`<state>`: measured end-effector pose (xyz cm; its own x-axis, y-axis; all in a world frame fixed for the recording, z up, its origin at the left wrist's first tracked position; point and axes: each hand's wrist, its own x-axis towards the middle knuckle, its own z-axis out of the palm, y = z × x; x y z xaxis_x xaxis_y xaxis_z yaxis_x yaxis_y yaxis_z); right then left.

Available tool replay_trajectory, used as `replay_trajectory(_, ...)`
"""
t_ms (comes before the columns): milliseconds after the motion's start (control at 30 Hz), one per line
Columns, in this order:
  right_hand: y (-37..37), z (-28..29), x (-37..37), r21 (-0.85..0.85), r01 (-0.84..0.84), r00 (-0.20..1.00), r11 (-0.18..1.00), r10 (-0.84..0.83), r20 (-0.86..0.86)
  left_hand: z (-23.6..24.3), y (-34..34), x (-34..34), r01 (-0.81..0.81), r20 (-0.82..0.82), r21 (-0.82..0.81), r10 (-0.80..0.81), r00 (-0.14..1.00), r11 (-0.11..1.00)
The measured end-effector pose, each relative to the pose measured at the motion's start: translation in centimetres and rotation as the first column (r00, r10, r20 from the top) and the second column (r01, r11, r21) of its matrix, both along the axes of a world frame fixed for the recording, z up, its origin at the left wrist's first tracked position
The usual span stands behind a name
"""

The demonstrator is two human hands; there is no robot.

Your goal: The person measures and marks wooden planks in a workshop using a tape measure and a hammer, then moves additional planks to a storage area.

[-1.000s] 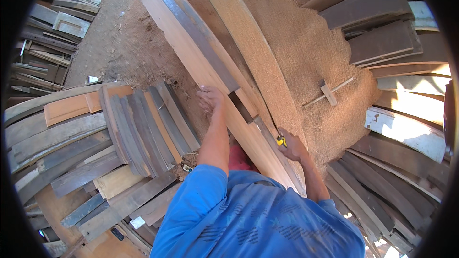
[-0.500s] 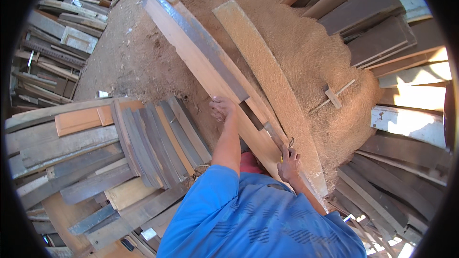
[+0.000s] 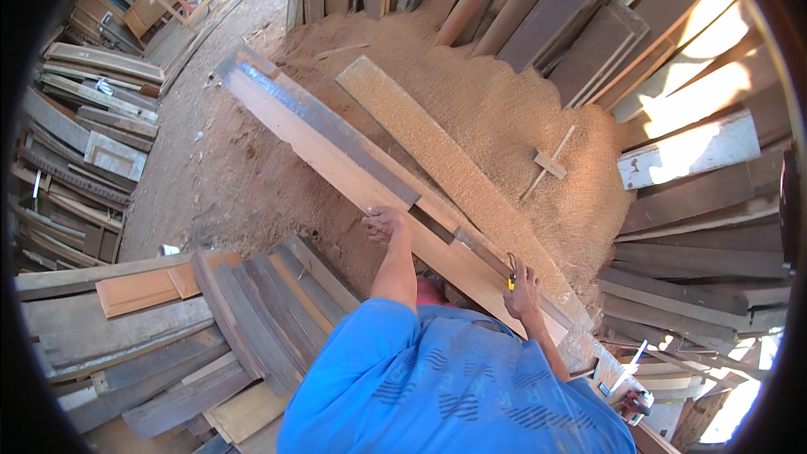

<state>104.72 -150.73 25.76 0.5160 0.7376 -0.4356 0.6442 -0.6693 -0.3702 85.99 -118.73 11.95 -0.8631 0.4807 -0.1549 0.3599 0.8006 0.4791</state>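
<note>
A long light-brown plank (image 3: 336, 174) runs slantwise from the far left toward my body. Beside it lies a strip with dark grey stretches (image 3: 357, 145) and a dark gap partway along. My left hand (image 3: 385, 225) is closed on the plank's left edge, around mid-length. Nearer my body, my right hand (image 3: 524, 296) is closed round a small yellow thing with a dark loop (image 3: 511, 282), just over the strip's near end. Its fingers hide most of the yellow thing, so its kind is unclear. Right of these lies a wide board (image 3: 437, 143) coated in sawdust.
A sawdust heap (image 3: 496, 101) spreads beyond the boards, with a wooden cross-shaped marking tool (image 3: 551, 165) on it. Stacked planks (image 3: 261, 303) fill the near left. More boards (image 3: 559, 17) lean along the far right. A red and dark power tool (image 3: 636, 404) sits near right.
The whole view has shifted, bringing more of the far left and near right into sight. My left hand stays on the plank's edge; more of the yellow thing shows in my right hand.
</note>
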Motion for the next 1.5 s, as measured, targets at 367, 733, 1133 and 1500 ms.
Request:
replay_trajectory(367,-8.1,-2.9,-3.8,0.069,0.193,0.966,0.979,-0.201,0.162,4.6,-1.2,0.4,0.156,0.088,-0.051,-0.151,0.985,0.986)
replay_trajectory(733,-8.6,-5.3,-3.5,0.110,0.188,0.954,0.976,-0.208,0.215,5.8,-3.1,-8.4,0.789,0.301,0.023,-0.757,0.581,0.614)
replay_trajectory(1133,1.9,10.7,-3.0,0.451,0.320,0.909,0.834,-0.136,-0.394,1.5,-7.5,-6.6,0.687,0.510,0.271,-0.706,0.492,0.674)
replay_trajectory(1500,4.1,41.4,-11.0,0.993,-0.007,0.459,-0.114,0.882,0.105,-1.1,-6.8,-5.9,0.781,0.535,0.266,-0.760,0.368,0.565)
